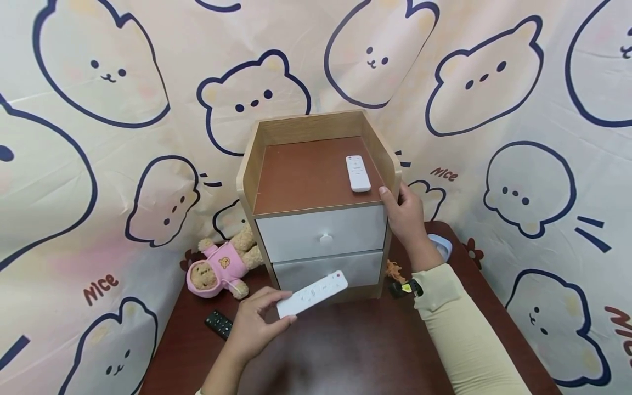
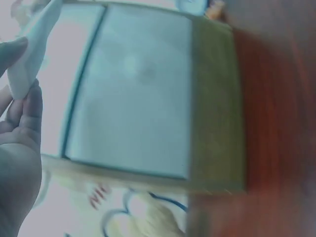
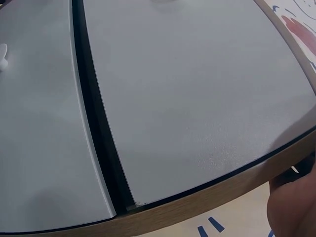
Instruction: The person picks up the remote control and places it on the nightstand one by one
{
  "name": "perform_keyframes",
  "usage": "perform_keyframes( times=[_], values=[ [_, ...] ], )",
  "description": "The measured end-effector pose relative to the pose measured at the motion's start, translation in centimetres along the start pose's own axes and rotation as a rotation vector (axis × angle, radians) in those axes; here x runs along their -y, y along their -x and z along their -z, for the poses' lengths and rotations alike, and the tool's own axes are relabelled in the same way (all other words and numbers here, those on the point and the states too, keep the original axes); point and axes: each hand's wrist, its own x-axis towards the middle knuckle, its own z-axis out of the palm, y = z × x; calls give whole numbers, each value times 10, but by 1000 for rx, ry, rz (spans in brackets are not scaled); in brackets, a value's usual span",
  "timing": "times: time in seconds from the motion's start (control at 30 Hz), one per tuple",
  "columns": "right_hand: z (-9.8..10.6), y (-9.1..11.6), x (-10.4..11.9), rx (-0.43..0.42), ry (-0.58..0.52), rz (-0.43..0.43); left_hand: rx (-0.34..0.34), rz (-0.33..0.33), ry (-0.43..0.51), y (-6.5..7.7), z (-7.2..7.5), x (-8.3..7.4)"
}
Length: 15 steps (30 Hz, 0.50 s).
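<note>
My left hand (image 1: pixel 254 326) pinches a white remote control (image 1: pixel 316 292) between thumb and fingers, its buttons facing up, in front of a small wooden cabinet (image 1: pixel 306 175). The left wrist view shows the same remote (image 2: pixel 32 54) edge-on and blurred. My right hand (image 1: pixel 407 219) grips the cabinet's right side panel near the front, thumb on the front side and fingers around the outside. A second white remote (image 1: pixel 357 173) lies on the brown cabinet top, close to the right thumb. Both pale drawers, the upper one (image 1: pixel 296 238) with a round knob (image 1: pixel 326 239), are closed.
The cabinet stands on a dark red-brown table (image 1: pixel 355 345) against a cartoon-printed cloth. Left of it lie a teddy bear in pink (image 1: pixel 229 261) and a black remote (image 1: pixel 219 325). At its right are a small orange thing (image 1: pixel 393 271) and a pale blue object (image 1: pixel 441 247).
</note>
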Motion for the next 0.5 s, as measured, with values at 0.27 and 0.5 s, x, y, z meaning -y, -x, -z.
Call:
perform_keyframes(
  times=[0.27, 0.5],
  values=[
    [0, 0, 0, 2, 8, 7, -160, 78, 220, -35, 5, -58],
    [2, 0, 0, 4, 11, -6, -304, 109, 280, -66, -3, -93]
  ],
)
